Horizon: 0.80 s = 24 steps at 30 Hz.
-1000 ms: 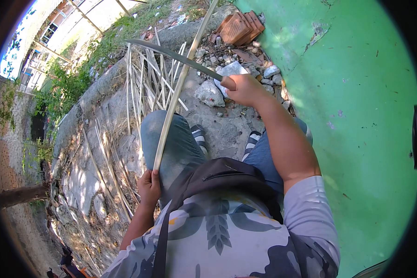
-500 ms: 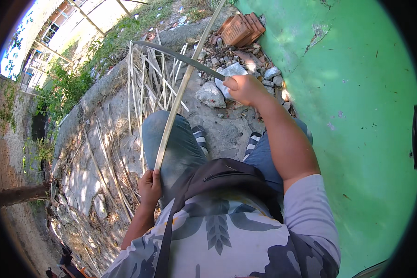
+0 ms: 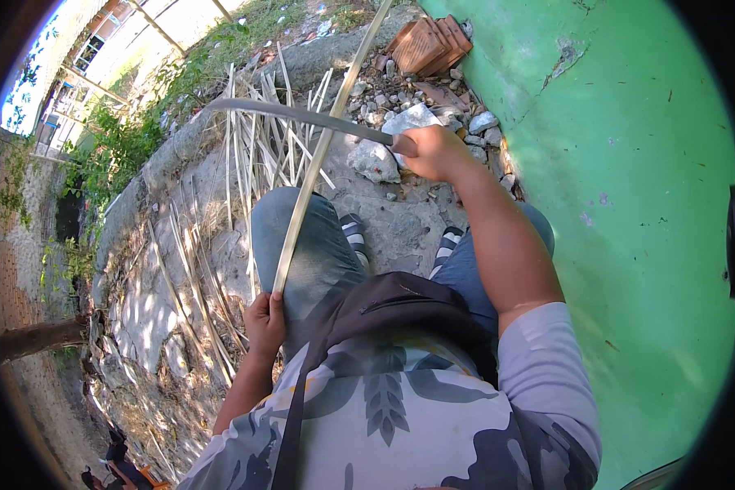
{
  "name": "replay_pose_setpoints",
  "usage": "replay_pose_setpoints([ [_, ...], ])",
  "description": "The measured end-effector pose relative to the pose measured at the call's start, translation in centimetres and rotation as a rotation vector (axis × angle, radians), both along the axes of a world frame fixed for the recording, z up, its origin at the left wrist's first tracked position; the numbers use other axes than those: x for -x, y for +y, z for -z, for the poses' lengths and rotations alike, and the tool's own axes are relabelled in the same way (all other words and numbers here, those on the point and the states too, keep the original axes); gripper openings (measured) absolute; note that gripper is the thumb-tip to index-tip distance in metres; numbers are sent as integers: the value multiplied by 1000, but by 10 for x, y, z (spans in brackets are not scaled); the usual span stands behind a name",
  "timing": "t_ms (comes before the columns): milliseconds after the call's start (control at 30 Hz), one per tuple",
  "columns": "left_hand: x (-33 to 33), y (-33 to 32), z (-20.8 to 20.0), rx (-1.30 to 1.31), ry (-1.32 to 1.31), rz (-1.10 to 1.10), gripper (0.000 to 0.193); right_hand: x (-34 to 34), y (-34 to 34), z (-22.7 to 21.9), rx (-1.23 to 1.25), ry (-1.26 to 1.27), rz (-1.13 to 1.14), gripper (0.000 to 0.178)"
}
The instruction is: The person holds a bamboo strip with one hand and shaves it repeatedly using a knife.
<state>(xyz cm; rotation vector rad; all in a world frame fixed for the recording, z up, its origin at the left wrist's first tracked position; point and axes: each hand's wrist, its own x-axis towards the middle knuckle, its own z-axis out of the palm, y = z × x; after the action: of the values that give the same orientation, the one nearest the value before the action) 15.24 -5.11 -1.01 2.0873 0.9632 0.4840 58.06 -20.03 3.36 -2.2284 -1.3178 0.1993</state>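
My left hand (image 3: 265,323) is closed around the near end of a long pale strip (image 3: 305,192), which looks like split bamboo or wood. Slanting up and away past my left knee, the strip leaves the view at the top. My right hand (image 3: 437,153) grips the wooden handle of a machete (image 3: 290,113). Its long, slightly curved blade points left and crosses the strip well beyond my left hand. Whether the edge touches the strip, I cannot tell.
Several pale strips (image 3: 257,135) lie piled beyond my left knee, and more strips (image 3: 192,273) lie at left. Stones (image 3: 374,162) and stacked clay tiles (image 3: 427,46) stand ahead. A green surface (image 3: 629,245) fills the right side. Other people (image 3: 122,465) show at lower left.
The machete blade has swung so its tip sits lower and farther left, and the blade lies more level across the strip. My left hand stays nearly in place on the strip.
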Motion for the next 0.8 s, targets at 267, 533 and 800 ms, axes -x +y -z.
replay_pose_setpoints([
  [267, -4, -3, -4, 7, -21, -1, 43, 10, -6, -4, 2, 197, 48, 20],
  [533, -5, -4, -5, -33, -34, 3, 42, 20, 8, -12, 129, -99, -59, 18],
  [800, -1, -1, -3, -6, 11, -3, 44, 9, -3, -9, -62, 209, 12, 19],
])
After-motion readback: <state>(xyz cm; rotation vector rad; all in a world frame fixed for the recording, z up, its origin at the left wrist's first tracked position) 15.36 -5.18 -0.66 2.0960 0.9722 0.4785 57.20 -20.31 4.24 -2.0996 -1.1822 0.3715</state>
